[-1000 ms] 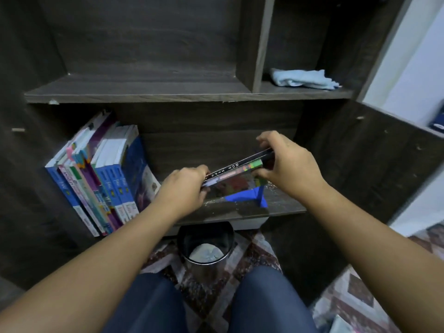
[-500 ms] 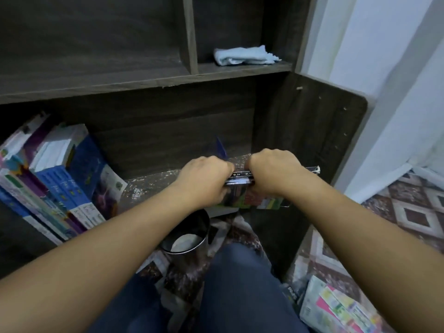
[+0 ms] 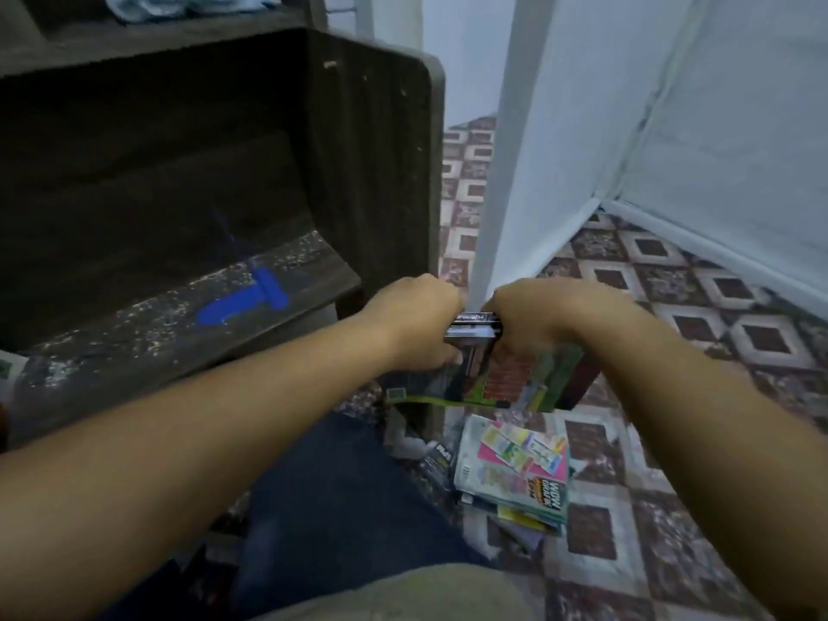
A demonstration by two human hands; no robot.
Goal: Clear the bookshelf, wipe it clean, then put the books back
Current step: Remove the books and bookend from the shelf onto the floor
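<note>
My left hand (image 3: 414,320) and my right hand (image 3: 544,322) grip the top edge of a small bundle of books (image 3: 515,383), spines up, with a colourful cover hanging below. I hold the bundle off the shelf, to the right of the dark wooden bookshelf (image 3: 385,150) and above the floor. Below it, a pile of books (image 3: 515,468) lies on the patterned floor. The lower shelf board (image 3: 148,324) is dusty and bears a blue bookend (image 3: 244,300). A light blue cloth (image 3: 188,4) lies on the upper shelf.
White walls (image 3: 672,127) rise to the right over the red and white patterned floor (image 3: 717,342). A white post (image 3: 506,172) stands just right of the bookshelf's side panel. My legs in dark trousers (image 3: 336,508) fill the lower middle.
Both hands have carried the bundle of books from the lower shelf out to the right, past the side panel. The view has swung right, so the books standing at the left have left the frame.
</note>
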